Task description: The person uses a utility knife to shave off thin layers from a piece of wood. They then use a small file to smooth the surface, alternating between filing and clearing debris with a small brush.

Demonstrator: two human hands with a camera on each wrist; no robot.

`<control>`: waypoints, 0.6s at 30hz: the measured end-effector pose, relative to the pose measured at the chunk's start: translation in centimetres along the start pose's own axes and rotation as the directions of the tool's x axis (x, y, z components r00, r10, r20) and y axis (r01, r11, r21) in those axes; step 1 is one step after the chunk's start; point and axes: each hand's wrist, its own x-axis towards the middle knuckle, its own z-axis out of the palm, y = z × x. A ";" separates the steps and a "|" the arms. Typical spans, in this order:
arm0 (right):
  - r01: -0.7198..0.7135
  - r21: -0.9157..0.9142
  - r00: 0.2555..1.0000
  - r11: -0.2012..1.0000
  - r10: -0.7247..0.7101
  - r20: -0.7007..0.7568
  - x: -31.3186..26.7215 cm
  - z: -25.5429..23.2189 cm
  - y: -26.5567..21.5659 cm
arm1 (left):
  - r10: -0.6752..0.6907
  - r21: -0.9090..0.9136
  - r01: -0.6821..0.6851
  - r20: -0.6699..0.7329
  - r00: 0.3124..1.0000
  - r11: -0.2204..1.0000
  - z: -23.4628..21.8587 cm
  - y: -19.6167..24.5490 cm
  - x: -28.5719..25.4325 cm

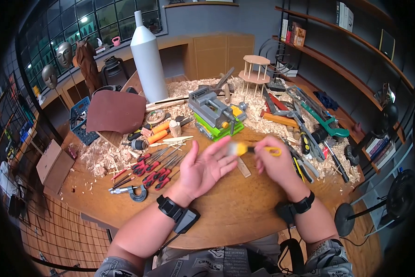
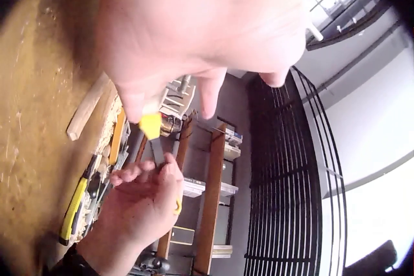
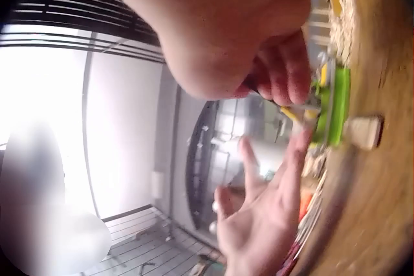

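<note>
The right hand [image 1: 277, 162] grips a small brush [image 1: 243, 148] by its handle, fingers curled round it, with a yellow end poking out past the far side of the fist. The brush lies level in front of the right hand, its pale bristles pointing toward the left hand [image 1: 204, 170] — blurred, so I cannot tell whether they touch the fingers there. The left hand is spread wide, palm up and fingers stretched toward the brush; it grips nothing.

Below the brush, between the two hands, a short strip of wood [image 1: 244, 167] lies on the table [image 1: 235, 212]. Just beyond the fingers of the left hand stands a grey vise [image 1: 212, 105] on a green base [image 1: 227, 129].

To the left of the left hand lie several red-handled tools [image 1: 162, 177], with a micrometer [image 1: 138, 195] nearer the person's forearm. Farther out past that hand are orange-handled tools [image 1: 158, 136] and a tall pale bottle [image 1: 148, 64]. To the right of the right hand lie pliers [image 1: 310, 170]; beyond them a green saw [image 1: 331, 129] rests among wood shavings [image 1: 349, 171]. A black band [image 1: 304, 203] circles the right wrist.
</note>
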 end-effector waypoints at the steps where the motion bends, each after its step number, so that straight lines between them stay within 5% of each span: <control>1: 0.286 -0.358 0.929 0.889 -0.349 -0.123 1.4 -1.5 2.7 | 0.095 0.030 -0.093 -0.091 0.991 0.995 -0.7 0.0 0.2; 2: 0.288 -0.360 0.929 0.888 -0.350 -0.122 1.4 -2.4 2.1 | 0.194 0.069 -0.185 -0.176 0.965 0.980 -1.1 0.2 0.3; 4: 0.008 -0.010 0.996 1.000 -0.009 -0.088 1.1 -3.7 -0.1 | 0.228 0.091 -0.212 -0.235 0.945 0.973 -1.4 1.0 0.1; 6: -0.050 -0.098 0.997 0.994 0.044 -0.067 1.1 -4.2 0.0 | 0.219 0.487 0.009 -0.409 0.886 0.873 -1.4 1.5 0.1; 8: 0.051 -0.444 0.999 0.895 -0.036 0.041 1.3 -4.5 0.9 | 0.224 0.545 0.075 -0.462 0.858 0.835 -0.6 1.2 -0.1; 9: 0.050 -0.444 0.999 0.895 -0.037 0.040 1.1 -4.2 0.8 | 0.332 0.853 0.170 -0.365 0.870 0.493 -0.4 1.0 -0.3; 10: -0.021 -0.300 0.990 0.954 0.061 0.125 0.9 -3.6 0.4 | 0.384 0.972 0.233 -0.231 0.894 0.042 -0.1 0.8 -0.5; 12: -0.109 -0.157 0.965 0.982 0.142 0.222 0.7 -3.3 -0.2 | 0.422 0.977 0.209 -0.173 0.890 -0.041 0.7 0.7 -0.8; 14: -0.137 -0.062 0.961 0.989 0.148 0.232 0.8 -3.3 -0.4 | 0.406 0.901 0.301 -0.160 0.900 -0.312 1.0 0.7 -1.0; 18: -0.087 -0.042 0.993 0.995 0.090 0.080 1.3 -3.4 0.9 | 0.329 0.840 0.372 -0.249 0.911 -0.394 1.8 0.5 -1.1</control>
